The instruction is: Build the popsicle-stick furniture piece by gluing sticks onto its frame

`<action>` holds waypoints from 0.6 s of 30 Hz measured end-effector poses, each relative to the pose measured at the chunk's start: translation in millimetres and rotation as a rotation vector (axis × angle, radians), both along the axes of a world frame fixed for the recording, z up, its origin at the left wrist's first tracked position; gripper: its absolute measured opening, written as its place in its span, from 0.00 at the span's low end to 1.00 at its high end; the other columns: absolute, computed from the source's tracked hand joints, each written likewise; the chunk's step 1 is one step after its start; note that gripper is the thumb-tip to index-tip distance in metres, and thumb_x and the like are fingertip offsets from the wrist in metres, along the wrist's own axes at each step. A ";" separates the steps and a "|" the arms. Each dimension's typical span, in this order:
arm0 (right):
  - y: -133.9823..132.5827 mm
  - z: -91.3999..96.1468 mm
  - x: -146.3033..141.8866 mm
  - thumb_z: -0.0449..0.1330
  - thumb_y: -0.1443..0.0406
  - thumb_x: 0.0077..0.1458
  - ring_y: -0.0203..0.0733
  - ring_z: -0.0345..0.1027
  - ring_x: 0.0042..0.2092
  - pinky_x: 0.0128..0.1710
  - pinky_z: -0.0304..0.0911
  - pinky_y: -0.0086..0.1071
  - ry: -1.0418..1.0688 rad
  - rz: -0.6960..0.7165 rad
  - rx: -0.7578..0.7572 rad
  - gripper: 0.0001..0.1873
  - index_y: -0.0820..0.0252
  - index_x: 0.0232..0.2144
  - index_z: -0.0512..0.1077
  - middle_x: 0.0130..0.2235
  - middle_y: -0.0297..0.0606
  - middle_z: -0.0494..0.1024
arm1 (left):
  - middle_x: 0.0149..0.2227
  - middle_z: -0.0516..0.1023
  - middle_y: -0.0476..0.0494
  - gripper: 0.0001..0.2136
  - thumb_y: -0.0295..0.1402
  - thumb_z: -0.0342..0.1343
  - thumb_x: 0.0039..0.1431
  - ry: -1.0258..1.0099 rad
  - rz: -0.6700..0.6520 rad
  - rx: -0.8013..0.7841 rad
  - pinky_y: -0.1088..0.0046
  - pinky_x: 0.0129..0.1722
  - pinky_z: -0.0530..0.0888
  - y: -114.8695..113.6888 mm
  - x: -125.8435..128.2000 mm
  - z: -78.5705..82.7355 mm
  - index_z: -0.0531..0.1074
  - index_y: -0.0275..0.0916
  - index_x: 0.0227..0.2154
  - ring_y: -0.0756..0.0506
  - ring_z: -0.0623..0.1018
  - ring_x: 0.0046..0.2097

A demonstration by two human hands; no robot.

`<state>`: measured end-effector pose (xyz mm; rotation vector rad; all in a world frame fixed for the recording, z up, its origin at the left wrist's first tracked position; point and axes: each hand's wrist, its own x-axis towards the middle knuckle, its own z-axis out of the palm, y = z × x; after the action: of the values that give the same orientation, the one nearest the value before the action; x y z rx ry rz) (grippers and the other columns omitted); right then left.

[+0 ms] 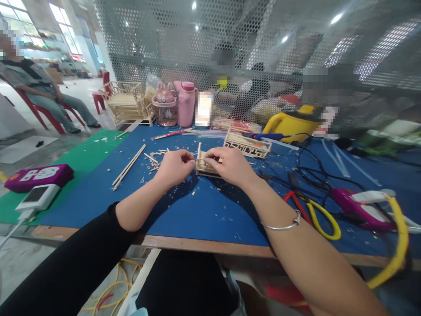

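A small model made of thin wooden sticks (201, 166) stands on the blue mat between my two hands. My right hand (233, 164) closes its thumb and fingers on the model's right part and hides much of it. My left hand (176, 166) is closed in a pinch at the model's left end; whatever its fingertips hold is too small to make out. Just behind my right hand is a second stick model (248, 147) with a dark cut-out pattern along its side. Loose stick offcuts (153, 162) lie beside my left hand.
Two long sticks (129, 167) lie at left. On the right are a blue glue gun (266, 136), cables, red and yellow handles (324, 219) and a purple power strip (362, 208). Behind stand a pink bottle (186, 105) and a larger stick model (128, 103). A person (42, 85) sits far left.
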<state>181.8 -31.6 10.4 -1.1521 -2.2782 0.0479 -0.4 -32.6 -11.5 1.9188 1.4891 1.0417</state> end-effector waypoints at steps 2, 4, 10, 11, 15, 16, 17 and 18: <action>0.1 -0.5 -0.8 0.56 0.64 0.54 0.38 0.69 0.33 0.34 0.59 0.31 0.000 0.000 0.000 0.08 0.58 0.32 0.75 0.33 0.36 0.79 | 0.22 0.72 0.51 0.04 0.30 0.53 0.45 0.006 -0.038 -0.024 0.74 0.27 0.64 -0.6 1.5 -0.9 0.70 0.39 0.26 0.50 0.70 0.25; 0.2 -0.8 -1.7 0.56 0.64 0.54 0.38 0.69 0.33 0.34 0.59 0.31 0.006 -0.004 -0.005 0.08 0.58 0.32 0.75 0.33 0.36 0.79 | 0.22 0.70 0.52 0.04 0.30 0.53 0.43 0.026 -0.056 -0.029 0.74 0.26 0.64 -0.8 2.5 -1.8 0.69 0.39 0.26 0.51 0.69 0.24; -0.1 -1.1 -4.1 0.56 0.64 0.54 0.38 0.70 0.34 0.36 0.59 0.31 0.049 -0.016 -0.021 0.08 0.58 0.31 0.76 0.34 0.36 0.80 | 0.22 0.69 0.52 0.03 0.30 0.52 0.44 0.030 -0.054 -0.032 0.73 0.26 0.63 -2.0 3.1 -1.4 0.68 0.39 0.25 0.51 0.68 0.25; -0.2 -1.0 -4.5 0.56 0.64 0.54 0.38 0.70 0.34 0.35 0.59 0.31 0.052 -0.019 -0.019 0.08 0.58 0.31 0.76 0.34 0.36 0.80 | 0.22 0.69 0.52 0.03 0.30 0.53 0.44 0.028 -0.054 -0.013 0.74 0.26 0.62 -2.4 3.2 -1.3 0.68 0.39 0.25 0.51 0.68 0.25; -0.1 -1.1 -5.5 0.57 0.65 0.53 0.37 0.70 0.32 0.33 0.58 0.30 0.057 -0.039 -0.010 0.07 0.59 0.29 0.75 0.32 0.35 0.80 | 0.24 0.67 0.53 0.07 0.31 0.56 0.43 0.019 -0.082 0.089 0.74 0.26 0.61 -1.6 4.4 -3.1 0.66 0.39 0.28 0.51 0.66 0.26; 0.0 -1.2 -5.6 0.58 0.65 0.52 0.37 0.70 0.32 0.32 0.58 0.29 0.059 -0.043 -0.008 0.06 0.59 0.29 0.75 0.31 0.35 0.80 | 0.24 0.67 0.53 0.07 0.31 0.56 0.43 0.015 -0.090 0.109 0.74 0.26 0.61 -0.7 4.9 -4.3 0.66 0.39 0.28 0.51 0.65 0.26; 0.1 -1.5 -5.6 0.58 0.66 0.52 0.37 0.70 0.31 0.32 0.58 0.29 0.060 -0.046 -0.005 0.06 0.59 0.28 0.75 0.31 0.34 0.79 | 0.24 0.67 0.53 0.07 0.31 0.57 0.44 0.012 -0.093 0.125 0.75 0.26 0.60 0.4 5.5 -5.5 0.65 0.39 0.28 0.52 0.65 0.26; 0.2 -1.7 -5.6 0.58 0.66 0.52 0.36 0.70 0.31 0.32 0.58 0.29 0.060 -0.047 -0.005 0.05 0.59 0.28 0.75 0.31 0.34 0.79 | 0.24 0.67 0.53 0.07 0.32 0.57 0.44 0.010 -0.090 0.139 0.75 0.26 0.60 1.5 6.2 -6.9 0.65 0.39 0.28 0.52 0.65 0.26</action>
<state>176.1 -31.4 8.7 -1.1901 -2.1991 0.0687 5.8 -31.1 -18.3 2.0693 1.3533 1.1218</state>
